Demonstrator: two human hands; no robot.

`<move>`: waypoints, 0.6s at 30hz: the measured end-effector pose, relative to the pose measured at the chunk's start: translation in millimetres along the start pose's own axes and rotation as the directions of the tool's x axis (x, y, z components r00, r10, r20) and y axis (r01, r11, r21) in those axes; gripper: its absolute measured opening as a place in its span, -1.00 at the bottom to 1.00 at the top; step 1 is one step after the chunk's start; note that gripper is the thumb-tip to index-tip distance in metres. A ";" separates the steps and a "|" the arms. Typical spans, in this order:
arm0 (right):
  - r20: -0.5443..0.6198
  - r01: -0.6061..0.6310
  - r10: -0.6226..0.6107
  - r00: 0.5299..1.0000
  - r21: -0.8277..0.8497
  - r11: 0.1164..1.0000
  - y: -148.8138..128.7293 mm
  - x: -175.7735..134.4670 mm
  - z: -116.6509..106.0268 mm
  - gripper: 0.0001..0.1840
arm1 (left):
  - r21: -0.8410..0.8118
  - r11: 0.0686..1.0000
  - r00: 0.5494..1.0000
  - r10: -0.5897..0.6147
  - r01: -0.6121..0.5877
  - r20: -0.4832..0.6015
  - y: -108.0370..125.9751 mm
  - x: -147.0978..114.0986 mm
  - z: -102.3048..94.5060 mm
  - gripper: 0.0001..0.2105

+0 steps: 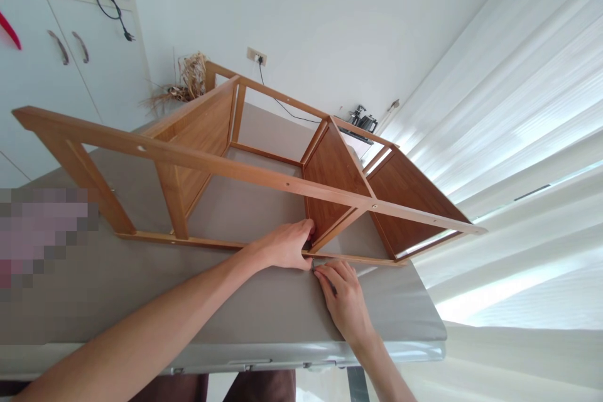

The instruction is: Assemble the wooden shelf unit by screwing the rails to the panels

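Observation:
A wooden shelf unit lies on its side on the grey padded surface, its shelf panels standing upright. My left hand is closed around the lower rail, at the corner where the middle panel meets the frame. Just right of it, my right hand pinches a small dark metal piece, perhaps a hex key or screw, against the outer side of that rail. Its exact kind is too small to make out. A screw head shows in the upper rail.
The grey padded table ends at a near edge and a right corner. White curtains hang on the right. A dried plant bundle and black items lie behind the unit. White cabinets stand at left.

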State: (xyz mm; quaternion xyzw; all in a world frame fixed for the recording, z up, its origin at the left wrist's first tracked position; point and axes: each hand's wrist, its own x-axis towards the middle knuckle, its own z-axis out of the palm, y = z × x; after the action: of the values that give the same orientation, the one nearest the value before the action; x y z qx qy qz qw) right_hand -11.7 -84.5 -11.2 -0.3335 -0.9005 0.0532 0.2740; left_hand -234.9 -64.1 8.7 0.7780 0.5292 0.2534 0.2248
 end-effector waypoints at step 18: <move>-0.013 0.096 -0.100 0.995 -0.174 0.980 -1.4 3.3 -4.6 -0.79 | -0.008 1.000 0.999 -0.018 0.018 0.028 2.5 -1.5 -3.9 -0.57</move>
State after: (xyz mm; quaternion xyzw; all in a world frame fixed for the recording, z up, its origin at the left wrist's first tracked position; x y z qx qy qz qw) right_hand -12.1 -83.8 -5.4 -0.3119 -0.9140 -0.0424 0.2559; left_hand -236.0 -66.1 13.0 0.7756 0.5320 0.2427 0.2375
